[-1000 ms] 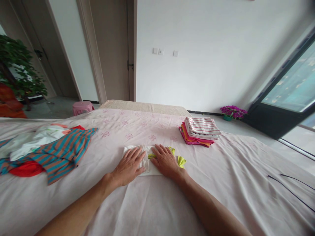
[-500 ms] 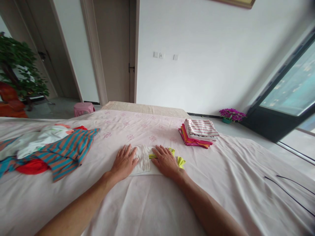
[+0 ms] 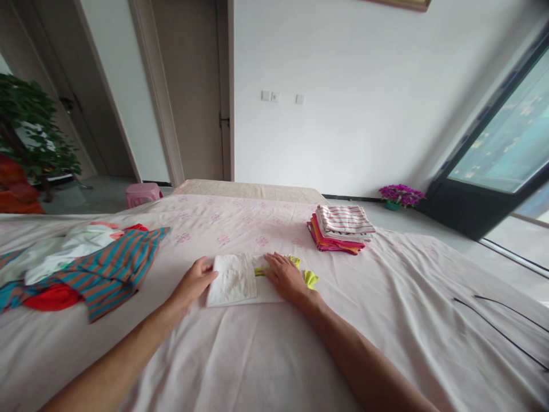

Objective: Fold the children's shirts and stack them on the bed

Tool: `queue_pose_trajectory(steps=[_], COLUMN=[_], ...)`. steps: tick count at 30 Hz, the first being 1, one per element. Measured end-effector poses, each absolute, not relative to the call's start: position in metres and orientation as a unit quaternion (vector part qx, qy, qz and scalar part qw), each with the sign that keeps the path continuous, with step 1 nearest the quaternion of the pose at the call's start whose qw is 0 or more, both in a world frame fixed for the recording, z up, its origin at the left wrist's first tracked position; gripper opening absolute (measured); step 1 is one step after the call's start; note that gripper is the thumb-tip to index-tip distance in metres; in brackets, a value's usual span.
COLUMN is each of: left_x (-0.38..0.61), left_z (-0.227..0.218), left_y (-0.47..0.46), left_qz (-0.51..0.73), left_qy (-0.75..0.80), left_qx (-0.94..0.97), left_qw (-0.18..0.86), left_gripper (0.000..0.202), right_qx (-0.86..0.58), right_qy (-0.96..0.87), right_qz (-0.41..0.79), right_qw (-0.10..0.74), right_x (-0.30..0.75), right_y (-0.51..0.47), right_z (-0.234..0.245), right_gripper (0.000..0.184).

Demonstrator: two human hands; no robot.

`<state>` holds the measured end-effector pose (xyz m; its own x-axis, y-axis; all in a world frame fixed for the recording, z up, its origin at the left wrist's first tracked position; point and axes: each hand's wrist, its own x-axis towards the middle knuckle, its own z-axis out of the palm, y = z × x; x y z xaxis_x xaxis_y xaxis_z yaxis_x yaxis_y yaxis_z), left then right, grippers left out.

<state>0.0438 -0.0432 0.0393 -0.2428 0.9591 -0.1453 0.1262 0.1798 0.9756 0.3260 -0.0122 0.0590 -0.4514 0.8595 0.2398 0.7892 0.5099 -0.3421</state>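
White garment lies part-folded on pink cloth, front centre. Left hand half-curled at its left edge; can't tell if pinching. Right hand flat on right half, gripping nothing, by yellow-green fabric. Folded stack beyond right, loose clothes well left.

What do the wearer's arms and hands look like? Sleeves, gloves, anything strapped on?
Left forearm and right forearm are bare, no sleeve showing up to the frame's edge. Left hand and right hand are ungloved. No watch, bracelet, cable or marking visible on either wrist. Fingernail detail is too small to judge.
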Motion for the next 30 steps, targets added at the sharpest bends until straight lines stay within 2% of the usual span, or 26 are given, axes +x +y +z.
queue_pose_trajectory(steps=[4,6,8,12,13,15,18,21,23,26,30], left_x=[0.047,0.051,0.054,0.058,0.059,0.065,0.079,0.1,0.116,0.142,0.171], left_z=[0.06,0.067,0.072,0.08,0.083,0.09,0.105,0.119,0.126,0.132,0.126], left_y=[-0.049,-0.051,-0.053,-0.058,-0.058,-0.058,-0.055,-0.052,-0.05,-0.048,-0.042], left_qz=[0.431,0.424,0.423,0.436,0.439,0.446,0.462,0.466,0.461,0.453,0.433], left_qy=[0.605,0.583,0.569,0.566,0.567,0.566,0.553,0.527,0.51,0.491,0.457], left_qx=[0.433,0.449,0.457,0.451,0.45,0.451,0.457,0.473,0.488,0.506,0.497], left_qw=[0.511,0.528,0.536,0.535,0.532,0.526,0.521,0.531,0.537,0.546,0.597], left_gripper=[0.068,0.062,0.057,0.059,0.06,0.065,0.071,0.072,0.071,0.066,0.061], right_qx=[-0.501,-0.5,-0.491,-0.471,-0.475,-0.491,-0.486,-0.422,-0.379,-0.333,-0.363], right_qy=[-0.784,-0.763,-0.778,-0.833,-0.829,-0.793,-0.691,-0.575,-0.535,-0.507,-0.477], right_qz=[0.153,0.163,0.165,0.172,0.174,0.199,0.367,0.578,0.655,0.715,0.697], right_qw=[0.334,0.375,0.355,0.233,0.239,0.302,0.389,0.396,0.375,0.348,0.395], right_x=[0.336,0.339,0.34,0.336,0.334,0.331,0.324,0.317,0.315,0.315,0.318], right_y=[-0.004,-0.004,-0.007,-0.011,-0.011,-0.011,-0.015,-0.025,-0.033,-0.04,-0.033], right_z=[0.062,0.065,0.067,0.071,0.073,0.078,0.088,0.099,0.106,0.113,0.113], right_gripper=[0.039,0.038,0.038,0.032,0.031,0.031,0.031,0.041,0.048,0.05,0.048])
